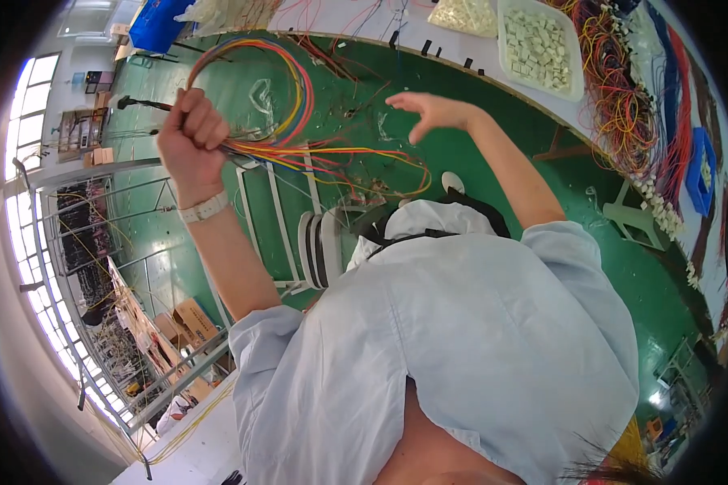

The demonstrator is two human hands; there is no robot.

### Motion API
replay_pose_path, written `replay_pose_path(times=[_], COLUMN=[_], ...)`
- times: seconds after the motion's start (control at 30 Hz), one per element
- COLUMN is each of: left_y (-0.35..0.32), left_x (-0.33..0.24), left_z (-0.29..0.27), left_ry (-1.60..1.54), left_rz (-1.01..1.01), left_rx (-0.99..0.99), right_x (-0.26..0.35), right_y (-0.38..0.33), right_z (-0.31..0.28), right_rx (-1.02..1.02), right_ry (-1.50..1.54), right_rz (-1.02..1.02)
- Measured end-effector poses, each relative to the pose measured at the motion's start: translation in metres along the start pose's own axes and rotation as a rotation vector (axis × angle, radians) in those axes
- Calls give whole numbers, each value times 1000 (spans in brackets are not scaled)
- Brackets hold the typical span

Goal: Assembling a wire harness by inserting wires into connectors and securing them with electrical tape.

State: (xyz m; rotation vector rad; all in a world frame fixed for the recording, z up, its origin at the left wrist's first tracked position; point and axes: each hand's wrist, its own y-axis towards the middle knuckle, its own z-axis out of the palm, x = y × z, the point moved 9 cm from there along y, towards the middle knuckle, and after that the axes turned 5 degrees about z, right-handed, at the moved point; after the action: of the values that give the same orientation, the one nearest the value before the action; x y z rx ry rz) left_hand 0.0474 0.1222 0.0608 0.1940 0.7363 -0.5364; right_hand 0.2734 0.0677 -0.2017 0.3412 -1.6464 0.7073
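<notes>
My left hand (192, 137) is raised at the left, its fingers wrapped round a bundle of coloured wires (309, 97). Red, yellow, blue and orange strands arc up and over in a large loop, and more of them trail to the right in a longer loop. A black connector (134, 103) on a short dark lead sticks out to the left of the fist. My right hand (433, 111) hangs in the air right of the bundle, thumb and fingers apart with nothing between them. It is apart from the wires.
Along the far right runs a white worktable (534, 97) with a tray of small white connectors (539, 48), a bag of cream pieces (463, 16) and tangled wires (623, 105). A stool (635, 214) stands below. Metal racks (150, 267) are at the left, and scraps lie on the green floor.
</notes>
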Motion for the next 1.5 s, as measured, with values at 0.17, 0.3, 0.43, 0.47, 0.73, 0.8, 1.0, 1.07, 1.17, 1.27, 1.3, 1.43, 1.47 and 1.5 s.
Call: replay_pose_path(times=[0.17,0.3,0.43,0.47,0.73,0.8,1.0,1.07,1.17,1.27,1.3,1.43,1.47,1.5], left_y=[5,17,24,24,25,21,-9,-17,-32,-41,-43,-53,-56,-61], left_x=[-35,-37,-41,-44,-89,-97,-120,-130,-143,-142,-143,-154,-157,-161], left_z=[38,66,74,73,27,5,-66,-83,-107,-120,-125,-145,-153,-162], left_ry=[116,94,86,85,48,31,-89,-91,-105,-115,-101,-70,-72,-70], left_rz=[78,52,67,71,146,101,119,158,230,256,260,283,282,284], left_rx=[33,117,143,141,70,58,-92,-123,-202,-230,-237,-245,-249,-275], right_x=[69,110,133,141,119,112,112,117,95,102,97,63,54,38], right_y=[-3,26,37,39,25,28,34,22,23,-3,-7,-13,-16,-19], right_z=[36,45,86,96,118,100,71,40,33,53,55,29,22,22], right_rx=[218,208,310,337,595,512,164,-264,-80,171,207,108,109,156], right_ry=[365,240,69,84,325,497,679,434,382,445,417,763,765,681], right_rz=[-283,-344,-337,-361,-107,-125,-255,-465,-260,-64,-6,-12,-9,72])
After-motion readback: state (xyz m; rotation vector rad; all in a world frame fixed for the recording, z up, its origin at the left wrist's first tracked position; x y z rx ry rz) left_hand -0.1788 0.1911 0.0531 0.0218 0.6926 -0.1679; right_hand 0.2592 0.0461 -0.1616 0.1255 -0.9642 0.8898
